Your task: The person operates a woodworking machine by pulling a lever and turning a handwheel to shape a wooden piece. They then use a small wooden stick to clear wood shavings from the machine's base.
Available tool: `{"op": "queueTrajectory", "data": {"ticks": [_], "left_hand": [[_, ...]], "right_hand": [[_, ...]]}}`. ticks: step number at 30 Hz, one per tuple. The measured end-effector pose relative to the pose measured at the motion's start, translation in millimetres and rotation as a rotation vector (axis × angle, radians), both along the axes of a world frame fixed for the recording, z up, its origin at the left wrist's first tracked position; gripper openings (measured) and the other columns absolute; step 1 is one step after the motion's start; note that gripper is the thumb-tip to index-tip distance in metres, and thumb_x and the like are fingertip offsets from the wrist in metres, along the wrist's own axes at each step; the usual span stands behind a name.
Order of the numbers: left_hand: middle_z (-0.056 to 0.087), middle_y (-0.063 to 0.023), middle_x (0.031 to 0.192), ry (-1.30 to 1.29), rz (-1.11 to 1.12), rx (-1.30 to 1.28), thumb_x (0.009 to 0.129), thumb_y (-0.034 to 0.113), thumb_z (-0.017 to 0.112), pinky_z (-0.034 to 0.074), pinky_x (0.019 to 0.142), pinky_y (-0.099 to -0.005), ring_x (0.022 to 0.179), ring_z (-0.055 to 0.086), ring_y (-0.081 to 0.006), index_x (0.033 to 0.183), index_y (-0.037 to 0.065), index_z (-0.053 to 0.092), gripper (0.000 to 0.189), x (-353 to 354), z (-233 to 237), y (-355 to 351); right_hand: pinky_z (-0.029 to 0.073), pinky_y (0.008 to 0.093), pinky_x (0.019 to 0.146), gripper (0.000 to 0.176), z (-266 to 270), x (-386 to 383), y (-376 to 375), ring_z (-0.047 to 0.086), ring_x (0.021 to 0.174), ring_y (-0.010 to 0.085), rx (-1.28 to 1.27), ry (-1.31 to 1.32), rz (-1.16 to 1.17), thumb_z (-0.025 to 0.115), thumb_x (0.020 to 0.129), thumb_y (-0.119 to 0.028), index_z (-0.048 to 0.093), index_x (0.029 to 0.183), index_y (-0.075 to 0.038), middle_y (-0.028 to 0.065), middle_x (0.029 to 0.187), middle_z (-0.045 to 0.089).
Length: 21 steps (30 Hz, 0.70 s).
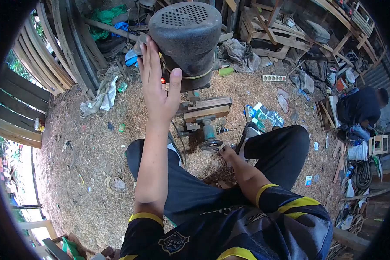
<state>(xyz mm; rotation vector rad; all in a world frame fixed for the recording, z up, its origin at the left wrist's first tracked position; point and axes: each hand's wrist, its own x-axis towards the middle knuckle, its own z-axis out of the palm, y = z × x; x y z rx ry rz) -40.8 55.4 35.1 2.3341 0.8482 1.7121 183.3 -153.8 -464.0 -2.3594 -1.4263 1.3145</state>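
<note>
My left hand [158,93] is raised with its fingers stretched out and the thumb apart, palm toward a large dark rounded casing with a perforated top [184,43]. The fingers overlap the casing's left side, near a small red light. Low between my legs, my right hand [228,153] is closed beside a round dark disc [211,145]. The disc belongs to a green-bodied power tool [209,131], which stands against a wooden block [206,114]. What the right fingers grip, I cannot tell.
Shavings cover the ground [86,160]. A white power strip [274,78] and a crumpled plastic wrapper [264,115] lie to the right. A person in dark clothes [359,106] sits at the far right. Wooden planks [69,43] lean at the left; broken crates [275,39] stand behind.
</note>
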Motion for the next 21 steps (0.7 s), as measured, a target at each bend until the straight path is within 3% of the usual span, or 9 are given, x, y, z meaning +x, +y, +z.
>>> {"op": "queueTrajectory", "data": {"ticks": [3,11,15,18,21], "left_hand": [[0.029,-0.0224,0.169,-0.003,0.001,-0.001,0.107,0.041,0.052,0.014,0.128,-0.0517,0.159,0.02,-0.0435,0.163,-0.002,0.029,0.074,1,0,-1],[0.03,-0.0211,0.17,-0.008,-0.002,0.006,0.107,0.039,0.052,0.015,0.128,-0.0518,0.158,0.021,-0.0434,0.162,-0.002,0.03,0.072,0,-1,1],[0.03,-0.0209,0.17,0.01,0.005,0.011,0.107,0.038,0.052,0.015,0.128,-0.0513,0.158,0.021,-0.0435,0.162,-0.002,0.03,0.072,-1,0,2],[0.03,-0.021,0.169,0.025,0.014,0.009,0.106,0.038,0.052,0.015,0.128,-0.0509,0.158,0.021,-0.0437,0.162,-0.003,0.03,0.072,-2,2,0],[0.031,-0.0215,0.169,0.032,0.026,0.006,0.106,0.036,0.052,0.015,0.128,-0.0506,0.158,0.021,-0.0432,0.162,-0.003,0.03,0.072,-3,4,-2]], "right_hand": [[0.054,0.0512,0.095,0.061,0,0,14,0.067,0.111,0.0481,-0.054,-0.094,0.094,0.057,0.1,-0.05,0.065,0.127,0.004,0.0311,0.118,0.07],[0.052,0.0536,0.095,0.066,-15,3,0,0.067,0.109,0.0492,0.066,-0.037,0.075,0.048,0.103,-0.056,0.07,0.118,0.004,0.033,0.111,0.071],[0.051,0.0539,0.097,0.065,9,0,0,0.066,0.111,0.0493,0.012,0.024,-0.003,0.047,0.104,-0.056,0.071,0.114,0.004,0.0328,0.11,0.071],[0.053,0.0523,0.094,0.062,5,-1,-2,0.069,0.105,0.0479,0.093,-0.059,0.082,0.047,0.104,-0.054,0.072,0.112,0.003,0.0308,0.106,0.072],[0.053,0.0523,0.093,0.059,2,-1,2,0.067,0.109,0.0473,0.012,-0.058,0.067,0.054,0.103,-0.052,0.069,0.117,0.004,0.0305,0.111,0.071]]}}
